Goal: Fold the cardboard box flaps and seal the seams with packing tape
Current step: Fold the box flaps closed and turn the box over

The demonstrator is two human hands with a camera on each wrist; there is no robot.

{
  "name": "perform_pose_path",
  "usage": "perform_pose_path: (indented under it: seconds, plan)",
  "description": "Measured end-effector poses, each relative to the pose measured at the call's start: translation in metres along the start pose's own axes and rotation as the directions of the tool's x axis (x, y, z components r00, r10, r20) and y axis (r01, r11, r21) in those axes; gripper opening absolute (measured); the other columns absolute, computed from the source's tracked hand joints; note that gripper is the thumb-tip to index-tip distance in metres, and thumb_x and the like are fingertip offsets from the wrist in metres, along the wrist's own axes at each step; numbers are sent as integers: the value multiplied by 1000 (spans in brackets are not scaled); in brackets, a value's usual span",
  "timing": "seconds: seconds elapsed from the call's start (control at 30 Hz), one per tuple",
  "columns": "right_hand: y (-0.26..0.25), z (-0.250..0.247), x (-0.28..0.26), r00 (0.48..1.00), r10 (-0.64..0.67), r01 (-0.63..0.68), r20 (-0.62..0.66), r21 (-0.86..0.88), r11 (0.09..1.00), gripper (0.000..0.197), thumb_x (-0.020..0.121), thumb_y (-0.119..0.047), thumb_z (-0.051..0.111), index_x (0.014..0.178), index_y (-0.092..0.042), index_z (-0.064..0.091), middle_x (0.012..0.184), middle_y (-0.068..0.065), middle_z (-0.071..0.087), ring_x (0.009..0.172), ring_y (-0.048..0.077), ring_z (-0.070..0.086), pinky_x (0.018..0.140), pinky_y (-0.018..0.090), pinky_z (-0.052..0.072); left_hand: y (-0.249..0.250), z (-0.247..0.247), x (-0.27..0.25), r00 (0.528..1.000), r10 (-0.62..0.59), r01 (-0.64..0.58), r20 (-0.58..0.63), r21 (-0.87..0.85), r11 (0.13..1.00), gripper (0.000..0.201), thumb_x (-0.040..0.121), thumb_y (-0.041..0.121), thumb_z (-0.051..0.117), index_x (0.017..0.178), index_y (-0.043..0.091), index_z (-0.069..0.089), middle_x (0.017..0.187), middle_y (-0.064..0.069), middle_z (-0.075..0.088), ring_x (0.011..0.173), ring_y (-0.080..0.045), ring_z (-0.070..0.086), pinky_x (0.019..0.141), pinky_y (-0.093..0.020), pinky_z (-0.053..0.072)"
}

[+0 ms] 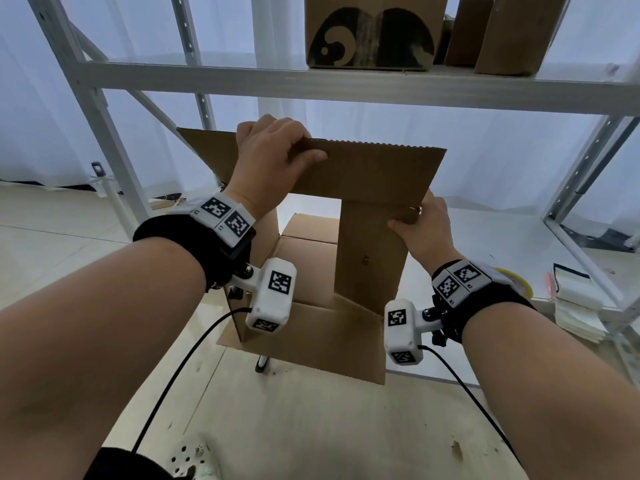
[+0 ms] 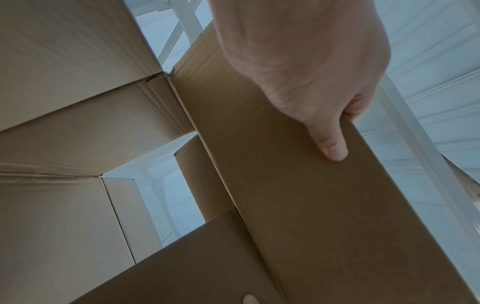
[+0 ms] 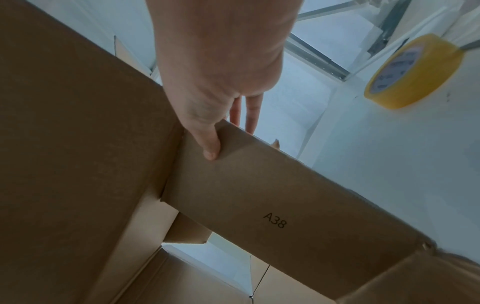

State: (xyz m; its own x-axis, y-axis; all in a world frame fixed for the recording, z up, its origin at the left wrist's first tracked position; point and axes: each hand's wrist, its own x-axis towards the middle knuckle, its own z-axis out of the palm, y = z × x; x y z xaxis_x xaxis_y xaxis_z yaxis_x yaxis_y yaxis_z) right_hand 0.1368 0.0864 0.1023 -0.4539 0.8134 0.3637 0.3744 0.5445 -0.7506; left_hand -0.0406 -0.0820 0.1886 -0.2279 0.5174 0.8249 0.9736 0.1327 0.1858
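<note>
- Box (image 1: 311,265) is up off the desk (image 1: 311,427), held between both hands; both ends look open, with light showing through in the wrist views.
- Left hand (image 1: 273,150) grips the top edge of the wide flap (image 1: 363,171): thumb on the near face, fingers curled over the far side. Probably steadying it so the box doesn't rack.
- Right hand (image 1: 426,226) pinches the narrow flap (image 1: 367,258) marked A38 at its upper right edge, just below the wide flap. Thumb is on the near face, fingers straight behind it.
- My read: squaring the box and starting to fold the flaps; nothing taped yet.
- Both forearms reach forward, left wrist higher than right, both palms turned toward the box.
- Tape roll (image 3: 413,72) sits on the desk to the right of the right hand, well apart from it, in reach for sealing later.
</note>
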Motion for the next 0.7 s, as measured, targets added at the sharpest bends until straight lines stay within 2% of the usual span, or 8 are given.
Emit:
perform_pose_path:
  seconds: [0.07, 0.2, 0.3, 0.37, 0.43, 0.53, 0.6, 0.7]
  plan:
    - [3, 1, 3, 1000, 7, -7, -3, 11, 1000, 46, 82, -14, 70, 124, -17, 51, 112, 6, 44, 95, 14, 44, 92, 28, 42, 0, 4, 1, 1000, -5, 5, 13, 12, 1000, 32, 91, 40, 56, 92, 9, 62, 94, -4, 63, 96, -24, 51, 90, -31, 20]
    - [9, -5, 3, 999, 5, -12, 50, 142, 990, 41, 82, -17, 72, 119, -20, 55, 117, 5, 52, 103, 24, 55, 92, 43, 51, 4, 7, 2, 999, -4, 2, 39, 55, 998, 34, 92, 43, 53, 95, 10, 61, 97, -3, 62, 98, -24, 50, 94, -35, 23]
    - [7, -19, -4, 997, 34, -47, 66, 201, 978, 51, 82, -19, 73, 126, -22, 47, 126, 5, 50, 105, 20, 55, 92, 40, 51, 11, 9, -2, 999, 5, -10, 54, 95, 995, 33, 92, 43, 52, 95, 11, 60, 96, -3, 62, 97, -24, 50, 91, -35, 24]
    - [-1, -29, -11, 998, -47, 54, -41, 182, 982, 66, 80, -21, 74, 136, -21, 38, 131, 2, 43, 110, 16, 48, 97, 41, 47, 19, 12, -6, 998, -6, -3, 69, 121, 993, 31, 93, 43, 50, 96, 13, 59, 97, -2, 62, 98, -24, 50, 92, -36, 24]
    - [-20, -40, -18, 956, -221, 239, -192, 77, 968, 73, 79, -20, 74, 140, -18, 33, 135, 4, 38, 121, 18, 42, 106, 36, 38, 31, 17, -8, 995, -22, 7, 99, 149, 989, 30, 95, 42, 47, 99, 15, 58, 100, -2, 61, 100, -23, 49, 94, -37, 24]
    - [-65, -54, -29, 826, -477, 401, -300, -280, 872, 74, 82, -23, 70, 144, -15, 31, 145, 13, 33, 135, 26, 31, 113, 32, 22, 47, 19, -7, 987, -47, 21, 156, 161, 987, 28, 97, 40, 44, 104, 16, 58, 105, -1, 60, 104, -22, 48, 96, -38, 24]
    - [-90, -54, -32, 801, -565, 417, -197, -493, 764, 65, 86, -24, 65, 144, -19, 35, 145, 12, 38, 136, 28, 33, 116, 41, 17, 51, 19, -7, 980, -58, 27, 190, 162, 986, 27, 98, 37, 43, 108, 16, 58, 108, 0, 60, 106, -23, 48, 98, -39, 24]
    - [-104, -43, -31, 855, -517, 423, 37, -626, 656, 27, 97, -24, 50, 122, -23, 59, 117, 2, 65, 117, 23, 54, 115, 43, 10, 49, 13, -12, 973, -45, 11, 226, 149, 989, 23, 98, 31, 43, 108, 17, 59, 110, 0, 62, 106, -23, 50, 98, -40, 28]
